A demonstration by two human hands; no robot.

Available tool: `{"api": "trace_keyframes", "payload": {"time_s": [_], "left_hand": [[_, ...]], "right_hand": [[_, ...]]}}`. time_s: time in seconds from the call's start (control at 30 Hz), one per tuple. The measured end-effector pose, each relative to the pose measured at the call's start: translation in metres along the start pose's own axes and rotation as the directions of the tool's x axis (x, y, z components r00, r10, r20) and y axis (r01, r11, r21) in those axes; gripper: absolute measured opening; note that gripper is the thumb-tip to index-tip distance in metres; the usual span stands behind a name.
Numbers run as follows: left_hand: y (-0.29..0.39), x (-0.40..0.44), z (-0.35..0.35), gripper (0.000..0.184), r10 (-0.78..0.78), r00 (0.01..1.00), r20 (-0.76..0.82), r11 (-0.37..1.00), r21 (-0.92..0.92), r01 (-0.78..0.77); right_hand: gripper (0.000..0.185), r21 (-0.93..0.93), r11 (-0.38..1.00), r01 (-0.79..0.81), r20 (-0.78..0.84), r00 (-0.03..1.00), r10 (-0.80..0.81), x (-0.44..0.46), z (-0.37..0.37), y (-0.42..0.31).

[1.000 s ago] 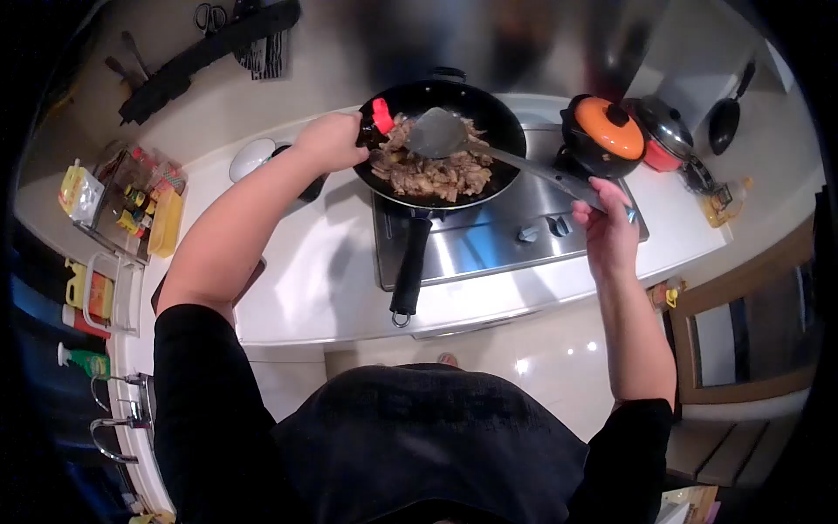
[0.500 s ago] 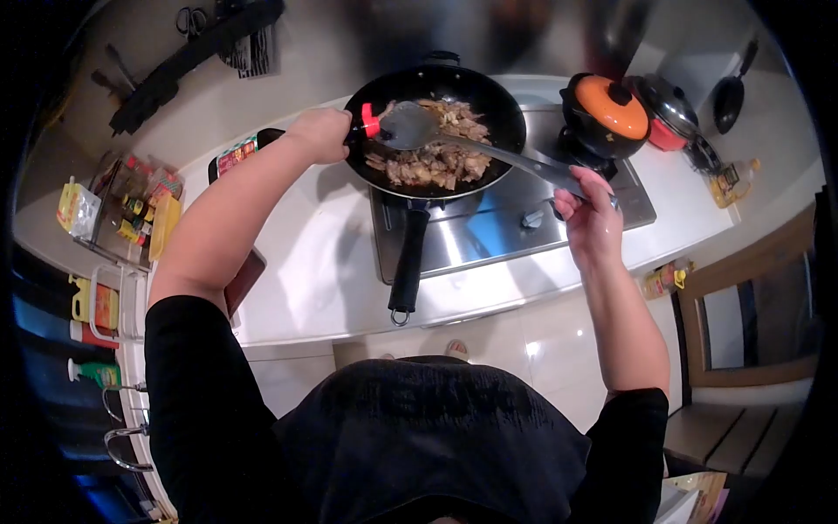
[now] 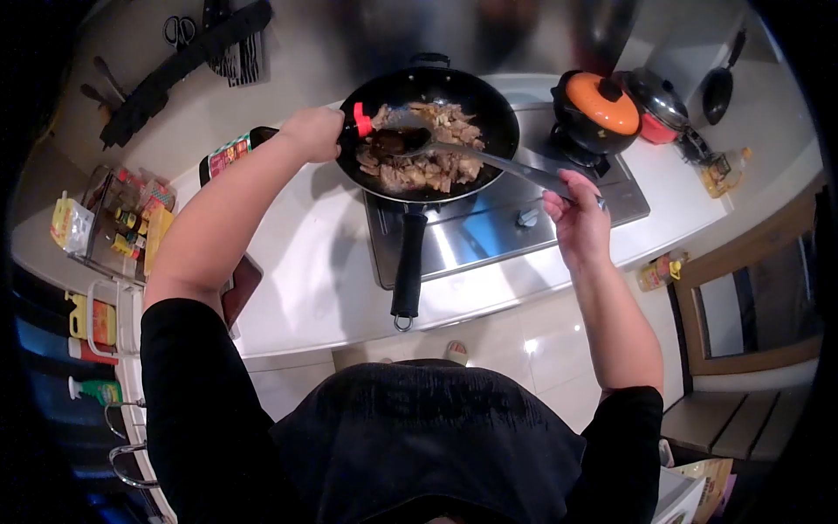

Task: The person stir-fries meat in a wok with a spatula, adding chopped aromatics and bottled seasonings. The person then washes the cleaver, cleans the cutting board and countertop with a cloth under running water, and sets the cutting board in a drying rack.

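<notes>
My left hand (image 3: 316,134) is wrapped round a dark bottle (image 3: 351,131) with a red cap (image 3: 361,120), tipped over the left side of a black wok (image 3: 497,122). Dark liquid lies in the bowl of a metal ladle (image 3: 403,140) beside the bottle's mouth. The ladle's handle (image 3: 506,164) runs right to my right hand (image 3: 578,218), whose fingers are closed round its end. Browned meat pieces (image 3: 436,170) lie in the wok under the ladle. The wok's black handle (image 3: 409,266) points toward me over the stove's front edge.
On the steel stove (image 3: 489,240), a black pot with an orange lid (image 3: 602,102) stands right of the wok. Behind it is a red pot (image 3: 655,127), with an oil bottle (image 3: 723,171) nearby. Seasonings fill a rack (image 3: 113,218) at left. Knives and scissors (image 3: 179,33) hang above.
The ladle's bowl has moved left and down to the bottle's mouth, and dark liquid now fills it. My right hand has shifted left. The whole view has also shifted slightly.
</notes>
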State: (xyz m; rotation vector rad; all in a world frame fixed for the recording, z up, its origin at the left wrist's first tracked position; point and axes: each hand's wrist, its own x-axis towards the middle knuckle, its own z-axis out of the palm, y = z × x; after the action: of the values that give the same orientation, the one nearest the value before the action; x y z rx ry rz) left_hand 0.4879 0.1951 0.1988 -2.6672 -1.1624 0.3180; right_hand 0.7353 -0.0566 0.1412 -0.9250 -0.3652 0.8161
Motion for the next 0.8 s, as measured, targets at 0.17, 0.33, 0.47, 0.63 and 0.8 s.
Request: {"api": "trace_keyframes", "payload": {"time_s": [0.17,0.33,0.47,0.63,0.8], "left_hand": [[-0.004,0.006,-0.006,0.03,-0.024,0.998,-0.065,0.996,-0.083,0.019],[-0.011,0.013,-0.01,0.03,-0.073,0.984,-0.164,0.985,-0.169,0.045],[-0.023,0.022,-0.006,0.03,-0.118,0.967,-0.227,0.966,-0.252,0.059],[-0.025,0.006,-0.012,0.031,-0.113,0.961,-0.253,0.965,-0.257,0.046],[-0.022,0.006,-0.008,0.031,-0.078,0.968,-0.238,0.972,-0.235,0.021]], "right_hand": [[0.02,-0.011,1.0,-0.015,0.003,1.0,0.015,0.004,0.005,0.009],[0.019,0.001,1.0,0.014,-0.023,1.0,-0.014,0.017,0.023,0.02],[0.02,-0.033,0.983,0.178,-0.05,0.982,-0.179,0.032,0.02,0.007],[0.017,-0.453,0.833,0.318,0.041,0.941,-0.337,-0.012,0.019,-0.034],[0.015,-0.46,0.773,0.437,0.278,0.898,-0.342,-0.036,0.061,-0.01]]}}
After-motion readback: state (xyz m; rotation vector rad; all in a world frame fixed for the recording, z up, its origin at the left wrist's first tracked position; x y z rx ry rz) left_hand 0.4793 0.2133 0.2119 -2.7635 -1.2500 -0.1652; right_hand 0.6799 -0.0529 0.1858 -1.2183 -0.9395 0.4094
